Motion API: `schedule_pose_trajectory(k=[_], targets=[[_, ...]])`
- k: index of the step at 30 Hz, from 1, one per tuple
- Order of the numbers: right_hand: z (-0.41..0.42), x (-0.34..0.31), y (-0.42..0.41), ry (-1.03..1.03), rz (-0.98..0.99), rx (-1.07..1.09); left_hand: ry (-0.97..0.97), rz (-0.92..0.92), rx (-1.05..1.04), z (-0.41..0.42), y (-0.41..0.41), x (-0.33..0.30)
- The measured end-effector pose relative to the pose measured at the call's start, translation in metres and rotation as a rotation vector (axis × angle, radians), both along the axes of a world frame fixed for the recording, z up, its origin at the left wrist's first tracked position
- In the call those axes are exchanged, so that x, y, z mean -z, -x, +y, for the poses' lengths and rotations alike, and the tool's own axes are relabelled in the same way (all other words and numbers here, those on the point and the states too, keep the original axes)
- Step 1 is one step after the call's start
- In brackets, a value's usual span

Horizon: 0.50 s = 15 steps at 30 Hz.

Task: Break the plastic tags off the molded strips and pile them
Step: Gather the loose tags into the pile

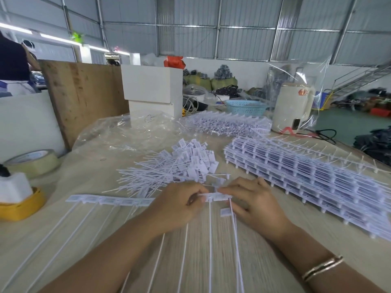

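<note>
A white molded strip (118, 201) lies across the wooden surface (211, 261) in front of the person, its long thin tails running toward the camera. The left hand (177, 205) curls its grip around the strip's right portion, and the right hand (251, 203) pinches the end section just beside it. One loose tag (226, 212) lies under the right fingers. Behind the hands sits the pile of detached tags (179, 166). To the right, stacked unbroken strips (306, 178) stretch away.
</note>
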State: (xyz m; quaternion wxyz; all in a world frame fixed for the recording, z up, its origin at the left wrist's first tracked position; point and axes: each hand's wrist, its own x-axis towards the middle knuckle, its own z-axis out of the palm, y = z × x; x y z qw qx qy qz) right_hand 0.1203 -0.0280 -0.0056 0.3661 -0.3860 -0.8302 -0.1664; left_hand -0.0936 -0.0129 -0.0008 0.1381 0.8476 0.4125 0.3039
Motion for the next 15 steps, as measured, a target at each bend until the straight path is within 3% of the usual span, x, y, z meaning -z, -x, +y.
schedule_pose_trajectory(k=[3,7,11,15], targets=[[0.0011,0.0005,0.0034,0.007,-0.039,-0.010,-0.020,-0.012,0.048,-0.0006,-0.0003,-0.0024],[-0.0012,0.0008,0.0024,0.166,0.055,-0.070,0.007,0.004,0.116,-0.0025,-0.0008,-0.0040],[0.0035,0.0040,0.0019,0.396,0.294,-0.199,-0.021,-0.021,0.135,-0.0029,-0.0018,-0.0045],[0.0024,0.0017,0.0059,0.489,0.436,-0.300,-0.066,-0.054,0.142,-0.0039,-0.0031,-0.0061]])
